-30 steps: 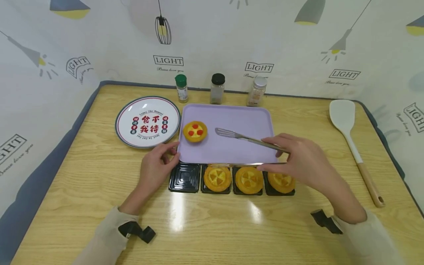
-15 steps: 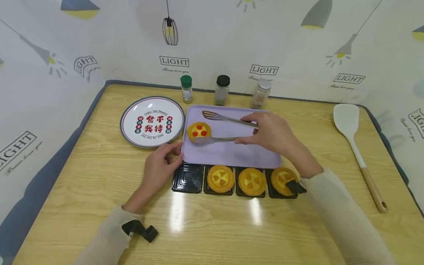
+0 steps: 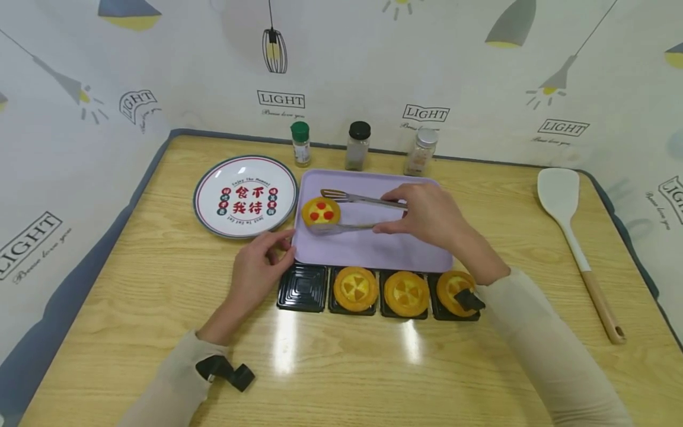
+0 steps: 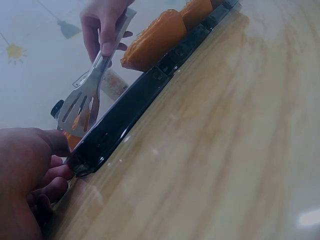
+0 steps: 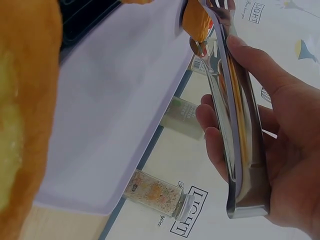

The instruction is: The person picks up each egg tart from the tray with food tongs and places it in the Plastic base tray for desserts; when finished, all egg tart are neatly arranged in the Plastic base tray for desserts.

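A pair of metal food tongs (image 3: pixel 354 197) is held in my right hand (image 3: pixel 427 210), thumb on one arm and fingers on the other. Their slotted ends are spread on either side of an egg tart (image 3: pixel 321 212) with red pieces on top, at the left of the lilac tray (image 3: pixel 373 246). Whether both ends touch the tart I cannot tell. With curled fingers and thumb, my left hand (image 3: pixel 258 261) grips the tray's left edge near the front corner. In the right wrist view the tongs (image 5: pixel 245 145) lie between thumb and fingers.
Along the tray's front stands a row of black square holders; the leftmost holder (image 3: pixel 302 287) is bare, the others carry tarts (image 3: pixel 355 289). A plate (image 3: pixel 245 225) lies at left. Behind are a green-capped jar (image 3: pixel 301 145), black-capped jar (image 3: pixel 358 146) and silver-capped jar (image 3: pixel 421 153). A spatula (image 3: pixel 573 237) lies right.
My right hand has moved left and away from me with the tongs, which have spread apart and now straddle the red-topped tart. My left hand stays at the tray's edge.
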`<state>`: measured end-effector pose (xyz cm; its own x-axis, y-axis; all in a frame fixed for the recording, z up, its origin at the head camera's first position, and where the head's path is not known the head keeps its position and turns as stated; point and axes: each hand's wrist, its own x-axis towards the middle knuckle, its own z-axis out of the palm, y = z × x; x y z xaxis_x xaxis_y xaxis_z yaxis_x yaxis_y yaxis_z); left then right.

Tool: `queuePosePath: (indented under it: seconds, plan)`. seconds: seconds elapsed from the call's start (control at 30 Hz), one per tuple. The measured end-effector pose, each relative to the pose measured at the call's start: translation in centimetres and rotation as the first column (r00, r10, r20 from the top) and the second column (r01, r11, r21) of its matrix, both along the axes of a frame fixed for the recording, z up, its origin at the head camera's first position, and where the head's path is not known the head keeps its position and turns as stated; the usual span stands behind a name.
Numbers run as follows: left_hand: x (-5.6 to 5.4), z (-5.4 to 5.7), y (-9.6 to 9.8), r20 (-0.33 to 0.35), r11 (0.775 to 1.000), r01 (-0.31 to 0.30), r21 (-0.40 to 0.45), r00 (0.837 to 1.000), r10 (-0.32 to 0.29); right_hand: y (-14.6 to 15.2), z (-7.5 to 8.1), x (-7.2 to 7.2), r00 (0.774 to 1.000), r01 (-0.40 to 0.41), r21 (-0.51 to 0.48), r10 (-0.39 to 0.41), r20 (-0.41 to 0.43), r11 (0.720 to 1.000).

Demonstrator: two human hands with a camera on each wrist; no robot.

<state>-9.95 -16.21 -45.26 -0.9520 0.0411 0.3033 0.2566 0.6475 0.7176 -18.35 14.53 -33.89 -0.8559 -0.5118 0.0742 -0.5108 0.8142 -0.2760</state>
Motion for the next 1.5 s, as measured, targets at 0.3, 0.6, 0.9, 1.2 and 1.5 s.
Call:
queuePosePath:
  seconds: [0.3,0.6,0.9,1.2,1.5]
  plan:
    - [0.1,0.0,0.1,-0.012,1.0,0.005,0.002,1.0,-0.005,-0.2,-0.1,0.3,1.0,-0.01,-0.004,0.01,-0.018,1.0]
    - [0.2,-0.1,0.1,-0.019,1.0,0.008,0.005,1.0,-0.007,0.0,0.1,0.5,1.0,-0.011,-0.026,0.011,-0.018,1.0]
    - [0.1,-0.2,0.2,-0.006,1.0,0.01,0.003,1.0,-0.01,1.0,1.3,1.4,0.999,-0.033,-0.063,0.034,0.011,0.997]
    - [0.0,-0.2,0.1,-0.028,1.0,0.009,0.012,1.0,-0.008,1.5,2.7,4.6,0.99,-0.136,-0.092,0.134,-0.033,0.986]
    - [0.0,0.0,0.1,-0.031,0.999,0.02,0.026,0.999,-0.02,0.3,2.2,7.9,0.962,-0.272,-0.108,0.27,-0.034,0.956]
